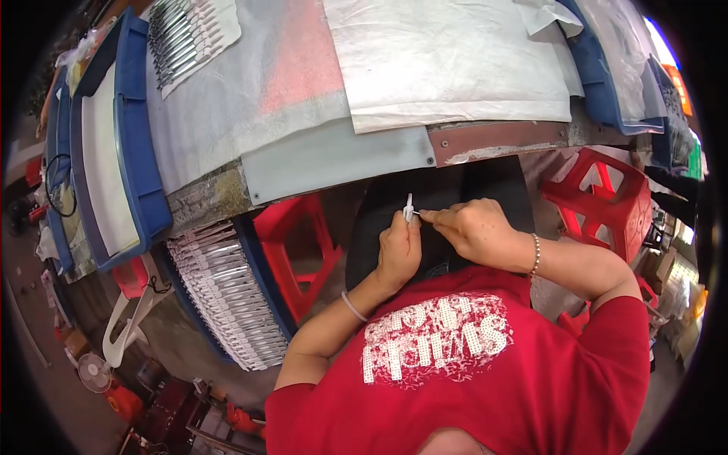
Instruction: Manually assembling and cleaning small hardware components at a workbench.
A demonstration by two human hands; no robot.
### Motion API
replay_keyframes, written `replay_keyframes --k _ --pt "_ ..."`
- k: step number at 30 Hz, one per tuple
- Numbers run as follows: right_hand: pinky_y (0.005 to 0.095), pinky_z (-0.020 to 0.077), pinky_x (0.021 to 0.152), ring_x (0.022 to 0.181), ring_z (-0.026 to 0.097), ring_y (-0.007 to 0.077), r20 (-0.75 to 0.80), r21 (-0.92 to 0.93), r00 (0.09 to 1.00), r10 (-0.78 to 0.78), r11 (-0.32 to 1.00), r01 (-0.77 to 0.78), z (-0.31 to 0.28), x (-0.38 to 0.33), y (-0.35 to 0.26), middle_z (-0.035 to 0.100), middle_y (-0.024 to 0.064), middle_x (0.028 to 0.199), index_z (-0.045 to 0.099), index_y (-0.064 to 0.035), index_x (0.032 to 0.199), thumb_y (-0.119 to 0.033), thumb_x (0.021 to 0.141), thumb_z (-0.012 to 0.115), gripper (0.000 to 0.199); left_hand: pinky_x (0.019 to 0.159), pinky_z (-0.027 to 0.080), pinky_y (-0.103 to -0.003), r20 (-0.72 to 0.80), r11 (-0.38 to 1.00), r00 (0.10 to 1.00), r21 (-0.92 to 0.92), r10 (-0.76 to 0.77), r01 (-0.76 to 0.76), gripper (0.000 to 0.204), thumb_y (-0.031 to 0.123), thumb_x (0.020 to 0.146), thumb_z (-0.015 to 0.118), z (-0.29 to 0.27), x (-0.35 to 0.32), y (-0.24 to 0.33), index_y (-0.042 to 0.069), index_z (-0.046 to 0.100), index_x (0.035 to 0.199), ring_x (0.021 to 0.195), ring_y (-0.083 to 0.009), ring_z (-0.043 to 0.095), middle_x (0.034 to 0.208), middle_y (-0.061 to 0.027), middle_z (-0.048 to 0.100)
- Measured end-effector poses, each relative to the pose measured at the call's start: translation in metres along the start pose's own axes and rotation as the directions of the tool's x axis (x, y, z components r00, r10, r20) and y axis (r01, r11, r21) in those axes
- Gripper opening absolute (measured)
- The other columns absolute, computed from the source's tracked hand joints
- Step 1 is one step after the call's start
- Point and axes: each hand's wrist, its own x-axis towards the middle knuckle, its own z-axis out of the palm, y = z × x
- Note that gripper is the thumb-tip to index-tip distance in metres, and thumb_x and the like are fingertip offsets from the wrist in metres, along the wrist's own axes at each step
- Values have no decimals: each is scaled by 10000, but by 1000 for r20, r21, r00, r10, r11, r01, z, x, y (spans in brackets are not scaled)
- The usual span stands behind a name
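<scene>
My left hand [400,250] is closed round a small white slender piece [409,208] with a narrow tip, held upright over my dark lap. My right hand [476,230] comes in from the right with its fingers pinched together. A thin end, too small to name, sticks out from those fingertips and meets the side of the white piece. Both hands are just below the table's front edge, close to my red shirt.
White sheets [447,61] cover the table; slim silver-and-white pieces [186,34] lie at its far left. Blue trays [136,136] stand on both sides. Below left, a blue crate holds rows of similar pieces [224,292]. Red stools [603,201] stand on either side.
</scene>
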Motion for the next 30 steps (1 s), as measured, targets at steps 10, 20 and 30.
replay_keyframes --k 10,20,30 --pt "321 492 634 697 605 203 118 472 990 73 873 -120 -3 -38 15 632 97 792 632 -53 1196 -151 903 588 312 388 237 -186 284 610 878 -636 -386 473 160 201 1014 456 -18 -13 18 68 528 961 449 -23 301 584 55 349" --pt "442 510 788 939 618 379 -731 -251 682 13 925 -286 -177 28 47 507 190 1267 512 -87 1272 -116 878 550 397 388 309 -188 384 660 858 -552 -341 509 431 360 1038 335 -48 -13 61 -3 555 1116 450 -66 437 614 9 466" --pt "434 520 705 857 653 348 -776 -262 620 119 833 -487 -239 87 86 648 184 899 631 -38 793 -85 828 550 100 463 345 -170 311 790 881 -403 -356 462 316 256 1025 427 -44 -23 71 12 592 1138 531 -28 447 687 29 517"
